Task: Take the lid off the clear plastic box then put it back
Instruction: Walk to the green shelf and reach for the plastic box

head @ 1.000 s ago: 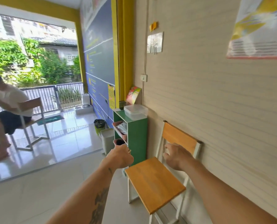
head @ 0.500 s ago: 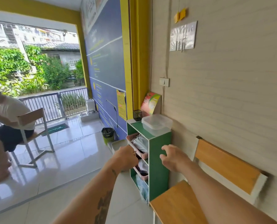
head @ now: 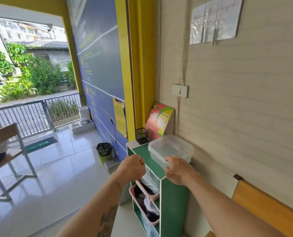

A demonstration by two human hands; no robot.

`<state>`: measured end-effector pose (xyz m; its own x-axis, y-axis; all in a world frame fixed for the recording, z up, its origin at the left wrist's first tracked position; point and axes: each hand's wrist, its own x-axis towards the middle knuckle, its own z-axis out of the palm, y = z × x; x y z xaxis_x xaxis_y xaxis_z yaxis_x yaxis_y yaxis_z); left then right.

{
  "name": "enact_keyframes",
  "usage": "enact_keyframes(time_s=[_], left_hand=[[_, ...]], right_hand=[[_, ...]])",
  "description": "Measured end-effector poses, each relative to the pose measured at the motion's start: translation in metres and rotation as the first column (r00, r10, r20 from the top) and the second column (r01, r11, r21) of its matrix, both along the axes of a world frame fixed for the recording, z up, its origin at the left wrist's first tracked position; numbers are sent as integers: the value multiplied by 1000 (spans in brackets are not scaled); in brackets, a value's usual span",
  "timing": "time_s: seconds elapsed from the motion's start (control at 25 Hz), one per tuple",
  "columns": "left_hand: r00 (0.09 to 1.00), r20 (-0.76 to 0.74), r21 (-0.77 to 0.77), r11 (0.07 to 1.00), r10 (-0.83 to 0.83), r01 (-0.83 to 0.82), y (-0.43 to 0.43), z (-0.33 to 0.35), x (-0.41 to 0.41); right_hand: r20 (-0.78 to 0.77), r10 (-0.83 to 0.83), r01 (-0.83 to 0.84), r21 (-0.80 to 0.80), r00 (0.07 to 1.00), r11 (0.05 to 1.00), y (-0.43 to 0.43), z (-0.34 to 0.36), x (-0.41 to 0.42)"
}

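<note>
Nearest to the person, two bare forearms reach forward over the tiled floor. The left hand (head: 133, 166) hangs at about seven o'clock from the box, its fingers curled loosely inward and holding nothing that I can make out, just apart from the front edge of the green shelf unit (head: 174, 202). The right hand (head: 177, 170) sits at the box's six o'clock, its fingers (head: 170, 159) bent over the near rim and touching or all but touching it, not yet clamped. The clear plastic box (head: 172, 151) stands on top of the shelf unit, close against the wall, with its lid (head: 169, 145) seated flat. It looks empty, so I judge it light enough to slide or lift whole if the lid is pulled without the base being pinned. The thin plastic should flex, and the smooth sides are likely slippery; the best hold seems the overhanging lid lip at a near corner, peeled upward while the other hand steadies the base. Inside the unit I count two pink trays (head: 143, 194), stuffed with bags. Beyond the box, at eleven o'clock, stands one black mesh pen cup (head: 142, 135), and at twelve o'clock one pink and green leaflet (head: 160, 122) leans against the wall. So: one box, one lid, two hands.
</note>
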<state>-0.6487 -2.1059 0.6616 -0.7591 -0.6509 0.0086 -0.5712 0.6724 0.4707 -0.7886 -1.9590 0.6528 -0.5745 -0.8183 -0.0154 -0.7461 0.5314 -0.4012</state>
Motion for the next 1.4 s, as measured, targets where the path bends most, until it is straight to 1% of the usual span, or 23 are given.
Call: enact_keyframes(time_s=[0.16,0.28,0.52,0.64,0.72,0.84,0.96,1.16,1.32,1.4], left_hand=[[999,-33,0,1000,-28,28,-64,-17,-45],[997,-34,51,996,-67,68,-115,-32,-76],[972,-8,143,961,-236,235,-215,-65,-140],[949,36,143,942,-312,304,-244,-86,-166],[936,53,172,926,-349,336,-257,-102,-184],[929,52,205,914,-367,349,-268,-125,-204],[925,47,168,915,-378,366,-273,-145,-220],[905,18,37,904,-426,425,-275,-173,-241],[878,55,-66,875,-476,479,-277,-185,-242],[879,43,-110,872,-476,478,-278,-186,-239]], right_hand=[[-7,-36,36,33,999,999,-58,-15,-37],[-7,-82,82,62,997,995,-103,-31,-57],[-20,-216,217,92,976,972,-194,-52,-93],[-24,-280,281,122,960,952,-221,-60,-105],[-37,-306,308,165,951,937,-234,-66,-113],[-79,-319,329,213,944,920,-247,-75,-122],[-124,-321,340,187,939,922,-254,-82,-126],[-220,-314,342,104,923,934,-250,-92,-125],[-252,-332,362,82,909,928,-250,-99,-124],[-262,-335,366,78,905,927,-250,-101,-123]])
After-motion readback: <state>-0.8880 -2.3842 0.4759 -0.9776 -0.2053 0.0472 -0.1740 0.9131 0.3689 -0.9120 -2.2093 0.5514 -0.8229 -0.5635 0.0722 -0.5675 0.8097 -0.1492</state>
